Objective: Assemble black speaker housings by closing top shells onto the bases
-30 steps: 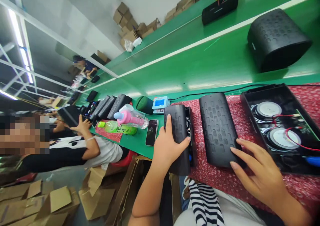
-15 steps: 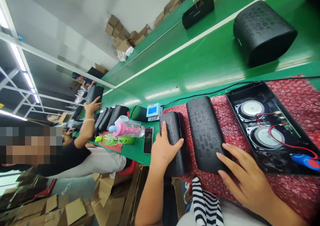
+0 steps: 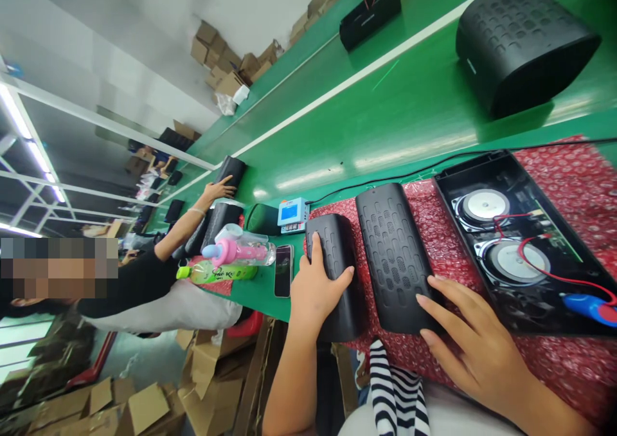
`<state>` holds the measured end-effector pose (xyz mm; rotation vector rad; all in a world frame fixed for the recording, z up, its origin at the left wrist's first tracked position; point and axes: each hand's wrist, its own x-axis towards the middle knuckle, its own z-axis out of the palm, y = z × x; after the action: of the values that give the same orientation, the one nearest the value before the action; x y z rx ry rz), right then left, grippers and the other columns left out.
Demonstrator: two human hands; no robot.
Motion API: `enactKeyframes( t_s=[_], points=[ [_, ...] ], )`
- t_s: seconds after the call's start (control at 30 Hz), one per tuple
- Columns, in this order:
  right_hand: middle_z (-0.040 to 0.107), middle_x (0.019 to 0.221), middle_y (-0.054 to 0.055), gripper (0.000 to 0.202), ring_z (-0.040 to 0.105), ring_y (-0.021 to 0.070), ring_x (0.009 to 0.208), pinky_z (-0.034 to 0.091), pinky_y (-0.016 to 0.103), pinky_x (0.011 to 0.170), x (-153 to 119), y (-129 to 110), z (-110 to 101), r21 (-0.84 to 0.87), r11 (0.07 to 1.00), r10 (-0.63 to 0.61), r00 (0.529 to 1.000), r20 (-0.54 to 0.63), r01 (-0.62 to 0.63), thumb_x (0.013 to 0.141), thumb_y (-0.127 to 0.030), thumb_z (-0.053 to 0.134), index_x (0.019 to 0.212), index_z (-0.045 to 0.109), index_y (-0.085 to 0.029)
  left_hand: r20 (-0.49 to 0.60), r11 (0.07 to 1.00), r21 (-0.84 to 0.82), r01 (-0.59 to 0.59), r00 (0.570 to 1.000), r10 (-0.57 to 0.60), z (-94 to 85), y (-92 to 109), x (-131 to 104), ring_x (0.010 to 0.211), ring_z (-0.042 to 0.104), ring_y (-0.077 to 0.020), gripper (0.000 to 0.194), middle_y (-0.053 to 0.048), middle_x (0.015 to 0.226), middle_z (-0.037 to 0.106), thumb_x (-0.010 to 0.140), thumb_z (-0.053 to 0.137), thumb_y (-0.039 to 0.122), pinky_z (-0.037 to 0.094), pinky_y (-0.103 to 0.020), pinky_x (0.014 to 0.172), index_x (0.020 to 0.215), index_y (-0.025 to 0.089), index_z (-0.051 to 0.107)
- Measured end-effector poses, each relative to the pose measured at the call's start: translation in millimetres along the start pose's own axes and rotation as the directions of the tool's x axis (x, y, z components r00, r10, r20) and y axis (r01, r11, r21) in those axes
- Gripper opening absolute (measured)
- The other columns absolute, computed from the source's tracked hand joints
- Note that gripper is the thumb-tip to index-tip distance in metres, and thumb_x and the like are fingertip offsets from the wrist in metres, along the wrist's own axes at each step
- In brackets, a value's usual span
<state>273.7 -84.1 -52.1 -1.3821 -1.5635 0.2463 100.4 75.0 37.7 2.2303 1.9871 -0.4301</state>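
My left hand (image 3: 318, 288) spans a black speaker (image 3: 343, 314), index finger stretched along its top and thumb at its right edge. Its other fingers are partly hidden at the speaker's left side. To the right lies a black perforated speaker cover (image 3: 390, 249), patterned side up. The spread fingertips of my right hand (image 3: 475, 333) touch that cover's lower right edge. Beside the right hand is an opened speaker housing (image 3: 463, 230), with two round drivers, red wires and a blue wrapped part (image 3: 578, 304) inside. All three pieces are on red bubble wrap (image 3: 569, 166).
A small blue-screen meter (image 3: 292, 214), a phone (image 3: 283, 272), a pink bottle (image 3: 241, 253) and a green-labelled bottle (image 3: 216, 271) lie to the left. Beyond runs a green belt with a large black speaker (image 3: 520, 44). A co-worker's hand (image 3: 216, 190) is on a black speaker (image 3: 231, 171).
The co-worker's arm has reached forward, bringing a black speaker down to the green belt. My hands keep their places on the speaker and the cover. The view has shifted slightly.
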Motion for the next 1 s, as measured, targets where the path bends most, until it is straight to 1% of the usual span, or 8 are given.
enactKeyframes(
  t_s=[0.13,0.27,0.33,0.47,0.53,0.67,0.8,1.0],
  points=[
    [0.042,0.132,0.019,0.030,0.042,0.0324,0.121,0.036,0.047,0.100,0.3,0.2,0.0,0.002,1.000,-0.006,1.000,-0.008,0.006,0.094,-0.016,0.050,0.123,0.052,-0.009,0.014,1.000,0.015,-0.008,1.000,0.008,5.6,3.9,3.0,0.115,0.052,-0.0452,0.095,-0.031,0.139,0.034,0.079,0.044,0.066,0.045,-0.055,0.084,0.149,0.022,-0.003],
    [0.043,0.132,0.018,0.031,0.042,0.0320,0.120,0.037,0.048,0.099,0.7,0.3,0.0,-0.001,1.000,0.002,1.000,-0.012,-0.002,0.093,-0.016,0.051,0.124,0.051,-0.012,-0.039,0.985,-0.032,-0.171,0.985,0.170,-3.9,-11.0,2.5,0.141,0.002,-0.0410,0.088,-0.027,0.153,-0.003,0.085,0.037,0.062,0.018,-0.064,0.106,0.149,0.013,0.001],
    [0.043,0.132,0.018,0.031,0.043,0.0320,0.120,0.038,0.048,0.098,1.1,0.3,0.1,0.001,1.000,0.000,1.000,-0.015,0.000,0.093,-0.016,0.050,0.124,0.051,-0.012,-0.172,0.961,-0.085,-0.263,0.954,0.246,-18.8,-24.7,-4.1,0.142,-0.011,-0.0337,0.081,-0.022,0.154,-0.011,0.090,0.030,0.056,0.008,-0.061,0.110,0.148,0.012,-0.004],
    [0.043,0.132,0.017,0.032,0.045,0.0326,0.118,0.040,0.050,0.096,1.7,0.9,0.9,0.018,1.000,0.009,1.000,-0.026,-0.008,0.092,-0.016,0.051,0.124,0.052,-0.014,-0.540,0.940,-0.050,-0.338,0.801,0.259,-37.6,-39.5,-14.9,0.140,-0.021,-0.0277,0.073,-0.013,0.154,-0.022,0.094,0.029,0.043,-0.007,-0.055,0.112,0.146,0.019,-0.016],
    [0.043,0.132,0.016,0.033,0.045,0.0328,0.118,0.040,0.051,0.096,1.5,1.2,1.5,0.023,1.000,0.021,0.999,-0.027,-0.020,0.091,-0.016,0.051,0.124,0.052,-0.015,-0.492,0.930,-0.052,-0.363,0.820,0.292,-27.8,-33.9,-9.4,0.139,-0.023,-0.0303,0.076,-0.012,0.154,-0.022,0.093,0.033,0.041,-0.007,-0.059,0.111,0.146,0.019,-0.015],
    [0.042,0.133,0.015,0.032,0.044,0.0316,0.119,0.037,0.050,0.098,-1.3,1.0,2.6,0.032,0.999,0.035,0.999,-0.034,-0.034,0.091,-0.017,0.051,0.123,0.053,-0.015,-0.110,0.923,-0.117,-0.366,0.929,0.354,7.6,-14.0,14.3,0.142,-0.009,-0.0347,0.085,-0.017,0.156,-0.002,0.083,0.048,0.048,0.008,-0.060,0.111,0.149,0.014,0.007],
    [0.040,0.134,0.010,0.030,0.041,0.0281,0.121,0.036,0.046,0.101,-8.0,2.6,7.3,0.161,0.963,0.219,0.976,-0.016,-0.214,0.094,-0.027,0.049,0.123,0.053,-0.022,-0.088,0.916,-0.127,-0.381,0.924,0.372,17.5,-16.7,24.6,0.143,-0.009,-0.0330,0.097,-0.016,0.157,-0.004,0.074,0.060,0.053,0.013,-0.055,0.112,0.148,0.013,0.011],
    [0.052,0.127,0.009,0.041,0.052,0.0238,0.113,0.047,0.036,0.095,-10.1,20.5,23.7,0.511,0.622,0.659,0.749,0.067,-0.593,0.093,-0.047,0.051,0.127,0.049,-0.024,-0.132,0.835,-0.323,-0.445,0.895,0.426,19.6,-54.6,28.8,0.143,-0.010,-0.0293,0.104,-0.013,0.157,-0.007,0.072,0.062,0.058,0.007,-0.052,0.114,0.149,0.019,0.005]
  ],
)
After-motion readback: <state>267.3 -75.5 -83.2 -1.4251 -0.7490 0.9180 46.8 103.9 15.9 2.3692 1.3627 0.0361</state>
